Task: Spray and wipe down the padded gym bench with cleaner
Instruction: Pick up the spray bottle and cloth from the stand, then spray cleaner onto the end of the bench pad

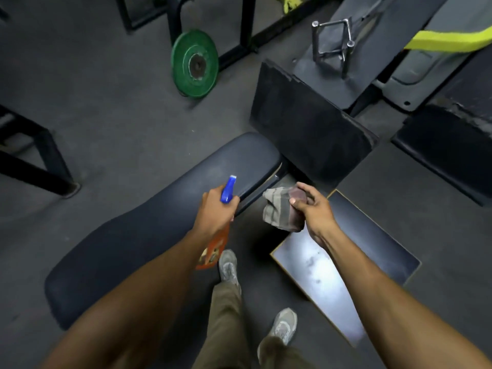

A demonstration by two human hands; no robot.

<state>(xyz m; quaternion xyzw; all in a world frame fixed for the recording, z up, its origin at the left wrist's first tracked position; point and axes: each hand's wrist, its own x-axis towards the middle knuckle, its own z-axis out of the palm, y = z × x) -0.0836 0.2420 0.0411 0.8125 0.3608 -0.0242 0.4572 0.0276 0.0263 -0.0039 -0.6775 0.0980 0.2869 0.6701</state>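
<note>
A long dark padded bench runs diagonally from lower left to the centre of the head view. My left hand grips an orange spray bottle with a blue trigger head, its nozzle aimed at the bench's far end. A faint pale patch shows on the pad there. My right hand holds a bunched striped grey cloth beside the bench's right edge, above the floor and not touching the pad.
A green weight plate leans on a black frame at the back. A dark upright pad stands just beyond the bench end. A shiny flat board lies on the floor at right. My feet stand between bench and board.
</note>
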